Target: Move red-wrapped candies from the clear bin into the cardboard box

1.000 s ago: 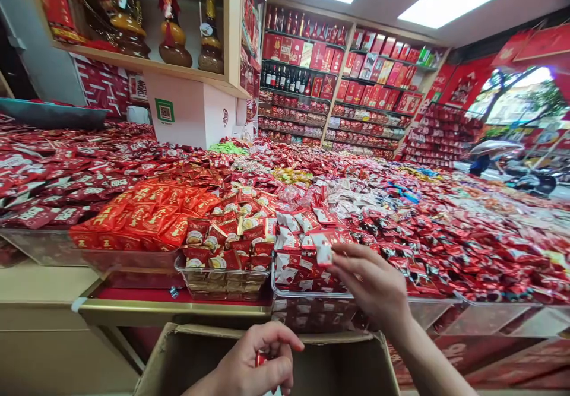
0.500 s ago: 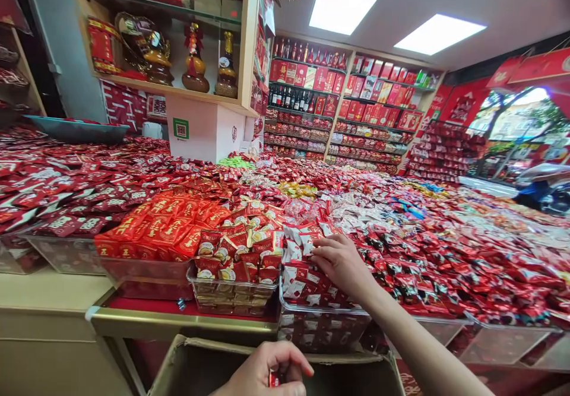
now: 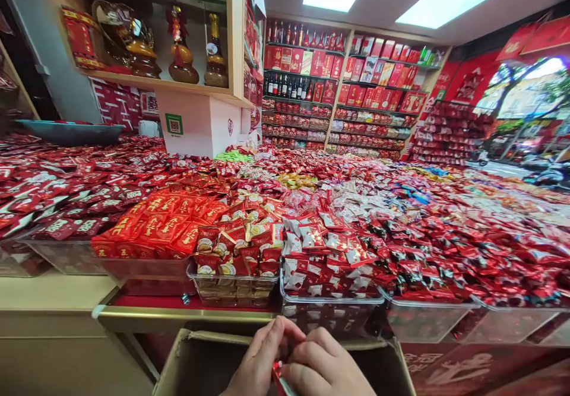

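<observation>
Both hands, left [image 3: 260, 363] & right [image 3: 327, 369], fingers pinching a red candy packet [image 3: 279, 377] over cardboard box [image 3: 196, 363].

1. Both hands sit low at 6 o'clock in the head view, tucked close to the body and partly cut off by the bottom edge.
2. Left hand [image 3: 257, 365] comes up from 7 o'clock, fingers curled, fingertips [image 3: 285, 328] pointing toward 1 o'clock.
3. Right hand [image 3: 327, 369] lies at 5 o'clock, knuckles up, fingers bent toward 9 o'clock.
4. The two touch, fingertips pinched together at the middle.
5. Wrists and forearms are out of view.
</observation>
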A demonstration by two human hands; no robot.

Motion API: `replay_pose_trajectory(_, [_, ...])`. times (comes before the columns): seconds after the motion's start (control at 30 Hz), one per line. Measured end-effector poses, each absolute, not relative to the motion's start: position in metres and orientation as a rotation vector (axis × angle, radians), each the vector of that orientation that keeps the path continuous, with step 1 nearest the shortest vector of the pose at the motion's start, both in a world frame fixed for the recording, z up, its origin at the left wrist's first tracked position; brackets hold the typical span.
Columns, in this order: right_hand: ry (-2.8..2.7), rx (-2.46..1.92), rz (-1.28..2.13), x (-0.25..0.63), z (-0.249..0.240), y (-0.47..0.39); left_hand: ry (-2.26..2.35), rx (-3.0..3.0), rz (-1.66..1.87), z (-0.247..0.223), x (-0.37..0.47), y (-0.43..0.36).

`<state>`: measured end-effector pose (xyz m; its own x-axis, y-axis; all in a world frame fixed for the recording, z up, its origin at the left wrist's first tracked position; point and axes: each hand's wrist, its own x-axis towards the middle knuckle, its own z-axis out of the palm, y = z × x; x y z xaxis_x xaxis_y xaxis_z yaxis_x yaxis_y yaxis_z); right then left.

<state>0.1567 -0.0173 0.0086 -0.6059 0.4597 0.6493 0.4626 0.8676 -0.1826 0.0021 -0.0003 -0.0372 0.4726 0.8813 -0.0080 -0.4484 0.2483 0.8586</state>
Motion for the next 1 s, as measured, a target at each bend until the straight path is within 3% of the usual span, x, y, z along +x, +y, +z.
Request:
replay_pose_trajectory(0.13, [-2.047, -0.729, 0.072, 0.152, -0.006, -0.022, 0.481, 0.891, 0.939, -0.026, 0.001, -0.006])
replay_pose_trajectory(0.3, [-1.636, -1.035, 0.653, 0.162, 0.005, -0.02, 0.551, 1.09, 0.926, -0.015, 0.003, -0.005])
replay_pose_trajectory(0.5, [-1.259, -1.042, 1.156, 0.161, -0.004, -0.018, 0.632, 1.051, 0.966, -0.009, 0.006, -0.004])
replay_pose_trajectory(0.73, [-1.215, -0.85, 1.054, 0.16, -0.015, -0.023, 0.511, 0.96, 0.985, -0.021, 0.006, -0.004])
replay_pose_trajectory(0.87, [-1.18, -0.644, 1.275, 0.162, -0.019, -0.029, 0.284, 0.789, 0.878, -0.034, 0.011, -0.009])
replay_pose_trajectory(1.0, [-1.068, -0.729, 1.389, 0.165, -0.025, -0.032, 0.363, 0.858, 0.688, -0.038, 0.012, -0.011])
